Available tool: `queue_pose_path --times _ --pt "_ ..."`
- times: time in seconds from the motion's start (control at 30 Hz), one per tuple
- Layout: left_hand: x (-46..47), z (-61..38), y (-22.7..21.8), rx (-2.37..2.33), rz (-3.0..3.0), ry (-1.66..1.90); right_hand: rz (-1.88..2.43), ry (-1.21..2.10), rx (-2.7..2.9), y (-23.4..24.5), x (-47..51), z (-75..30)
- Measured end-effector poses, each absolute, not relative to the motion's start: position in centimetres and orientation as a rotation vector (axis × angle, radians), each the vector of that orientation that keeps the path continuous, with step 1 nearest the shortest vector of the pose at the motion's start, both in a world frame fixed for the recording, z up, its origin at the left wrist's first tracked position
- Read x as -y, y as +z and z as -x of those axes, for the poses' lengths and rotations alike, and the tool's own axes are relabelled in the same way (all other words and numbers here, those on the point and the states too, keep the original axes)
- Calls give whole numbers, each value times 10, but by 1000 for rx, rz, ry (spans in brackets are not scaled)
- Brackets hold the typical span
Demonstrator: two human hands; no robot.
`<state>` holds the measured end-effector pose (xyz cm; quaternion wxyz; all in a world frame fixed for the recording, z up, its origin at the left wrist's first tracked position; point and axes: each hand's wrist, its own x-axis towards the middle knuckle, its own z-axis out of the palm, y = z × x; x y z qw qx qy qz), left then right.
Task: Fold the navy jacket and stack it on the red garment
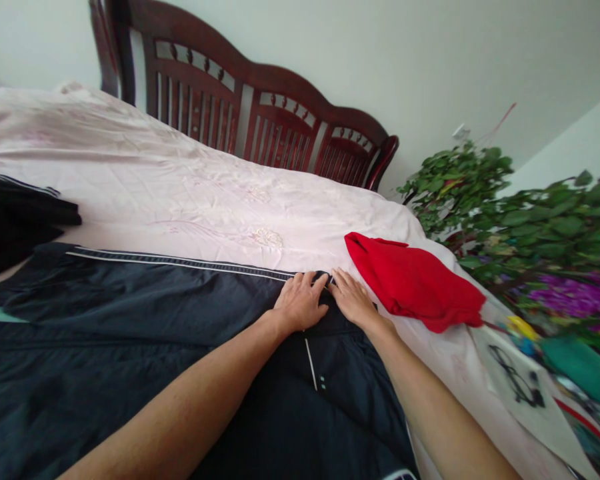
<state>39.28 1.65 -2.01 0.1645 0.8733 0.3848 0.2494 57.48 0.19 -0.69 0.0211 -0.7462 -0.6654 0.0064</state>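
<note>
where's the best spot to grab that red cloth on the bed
Probably the raised corner at the far left end of the red cloth, coming from the left, where the right hand lies. That corner lifts off the pink bedspread; the rest lies flat and crumpled, its far end near the bed's edge.

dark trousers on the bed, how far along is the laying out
Done: the dark trousers lie spread flat over the pink bedspread. In hand: left hand and right hand press flat at their waist end. Left: no fold shows yet; the red garment lies crumpled alongside.
</note>
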Motion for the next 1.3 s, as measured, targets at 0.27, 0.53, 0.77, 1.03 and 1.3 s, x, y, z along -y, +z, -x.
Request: queue_pose_path --times 0.27,0.53,0.77,1.03,1.3 --pt "-42 -389 -24 -918 -1453 1110 2020 129 1990 -6 1 -517" --pt "-42 -386 -19 -1064 -1423 1100 2101 -142 2144 -38 8 -506" --pt "-25 -323 3 -1093 -1843 963 2082 -212 2144 -33 10 -502" --pt "-4 -120 18 -1888 -2372 600 2151 -214 2138 -29 9 -496" --pt "10 -23 -15 -1766 -2513 254 2146 -253 2147 -31 7 -498"
